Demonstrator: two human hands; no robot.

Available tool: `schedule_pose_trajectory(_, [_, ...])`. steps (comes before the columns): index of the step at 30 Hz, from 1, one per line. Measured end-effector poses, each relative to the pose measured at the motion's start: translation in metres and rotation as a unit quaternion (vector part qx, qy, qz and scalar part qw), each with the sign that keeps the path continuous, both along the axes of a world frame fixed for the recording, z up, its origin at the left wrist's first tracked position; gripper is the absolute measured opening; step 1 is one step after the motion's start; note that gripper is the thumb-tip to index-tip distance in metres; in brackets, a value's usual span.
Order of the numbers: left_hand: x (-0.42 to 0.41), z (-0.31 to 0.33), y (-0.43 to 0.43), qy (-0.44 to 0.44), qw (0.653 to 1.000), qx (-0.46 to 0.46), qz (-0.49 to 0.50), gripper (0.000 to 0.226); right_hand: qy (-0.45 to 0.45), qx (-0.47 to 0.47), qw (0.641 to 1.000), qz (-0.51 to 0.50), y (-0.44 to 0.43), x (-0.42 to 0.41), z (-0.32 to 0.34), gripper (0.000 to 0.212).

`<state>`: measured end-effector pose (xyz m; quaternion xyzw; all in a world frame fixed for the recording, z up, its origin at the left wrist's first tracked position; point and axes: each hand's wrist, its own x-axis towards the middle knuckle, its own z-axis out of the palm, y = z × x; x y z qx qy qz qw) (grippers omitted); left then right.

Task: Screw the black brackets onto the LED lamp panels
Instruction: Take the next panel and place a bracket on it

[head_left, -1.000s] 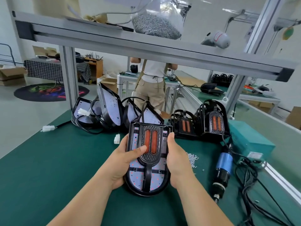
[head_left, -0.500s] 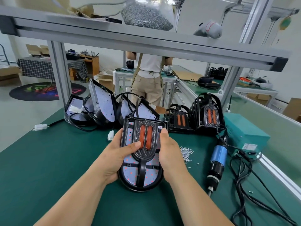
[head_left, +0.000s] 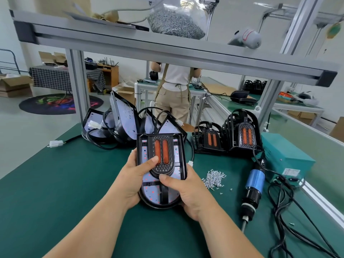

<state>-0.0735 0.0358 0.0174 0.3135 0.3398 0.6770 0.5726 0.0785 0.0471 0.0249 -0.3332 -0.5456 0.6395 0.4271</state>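
Room: a workshop; a green bench mat (head_left: pixel 65 183) lies under a grey aluminium frame shelf (head_left: pixel 167 51), and a person (head_left: pixel 175 90) stands at a far bench, back turned.
Containers: a clear plastic bag (head_left: pixel 175 25) on the shelf bulges with small silvery screws. An open cardboard box (head_left: pixel 13 84) sits on the floor far left, its contents hidden.
LED lamp panel (head_left: pixel 151 194): held tilted just above the mat at bench centre. It is a white board dotted red in a black rim, flat at the far end and rounded at the near end.
Black bracket (head_left: pixel 163 155): lies on the panel's face. It is arch-shaped with a textured surface, two orange oval lenses and thin black ribs.
Left hand (head_left: pixel 134 179): fingers curl round the panel's left edge, thumb pressing the left lens.
Right hand (head_left: pixel 188 190): grips the lower right rim, thumb on the bracket's rounded tip.
Loose screws (head_left: pixel 214 178): a small shiny heap on the mat, just right of the panel.
Electric screwdriver (head_left: pixel 254 185): a blue and black cylinder lying beside the heap, its cable attached.
Teal box (head_left: pixel 284 155): painted metal, right of the screwdriver.
Bare panels (head_left: pixel 119 118): propped behind, with black cables.
Stacked brackets (head_left: pixel 243 135): nested in two piles, back right.
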Motion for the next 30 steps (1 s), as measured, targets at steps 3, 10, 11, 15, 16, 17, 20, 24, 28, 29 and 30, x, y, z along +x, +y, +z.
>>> schedule_pose_trajectory(3, [0.000,0.002,0.001,0.007,1.000,-0.004,-0.018,0.060,0.029,0.002,1.000,-0.010,0.000,-0.001,-0.002,0.039])
schedule_pose_trajectory(10, [0.003,-0.004,0.000,0.062,0.998,-0.011,-0.007,0.059,0.061,0.006,0.998,-0.008,-0.003,-0.005,-0.002,0.046])
schedule_pose_trajectory(11, [0.004,-0.004,0.000,0.069,0.998,-0.009,-0.004,0.059,0.059,0.006,0.998,-0.007,-0.003,-0.005,-0.002,0.045])
schedule_pose_trajectory(15, [0.005,-0.005,0.001,0.071,0.997,-0.002,0.005,0.054,0.062,-0.014,0.998,-0.022,-0.003,-0.005,-0.003,0.035])
schedule_pose_trajectory(16, [0.005,-0.005,0.002,0.068,0.998,-0.002,0.005,0.054,0.061,-0.018,0.998,-0.024,-0.002,-0.004,-0.004,0.035])
schedule_pose_trajectory(17, [0.005,-0.005,0.003,0.066,0.998,-0.003,0.005,0.054,0.057,-0.017,0.998,-0.025,-0.001,-0.004,-0.005,0.035])
schedule_pose_trajectory(20, [0.002,-0.005,0.004,0.063,0.998,-0.006,0.013,0.060,0.044,-0.009,0.999,-0.014,-0.003,-0.002,-0.005,0.040])
schedule_pose_trajectory(24, [-0.001,-0.010,0.007,0.044,0.998,-0.013,0.046,0.068,0.023,-0.015,0.998,0.048,-0.004,0.004,-0.004,0.052])
schedule_pose_trajectory(28, [-0.003,-0.010,0.009,0.026,0.999,-0.021,0.026,0.076,0.003,-0.015,1.000,0.026,-0.003,0.003,-0.005,0.059])
schedule_pose_trajectory(29, [-0.004,-0.009,0.009,0.015,0.999,-0.026,0.018,0.078,0.012,-0.019,1.000,0.019,-0.003,0.003,-0.005,0.058])
schedule_pose_trajectory(30, [-0.005,-0.009,0.009,0.003,0.999,-0.033,0.009,0.080,0.025,-0.024,0.999,0.009,-0.002,0.002,-0.004,0.057])
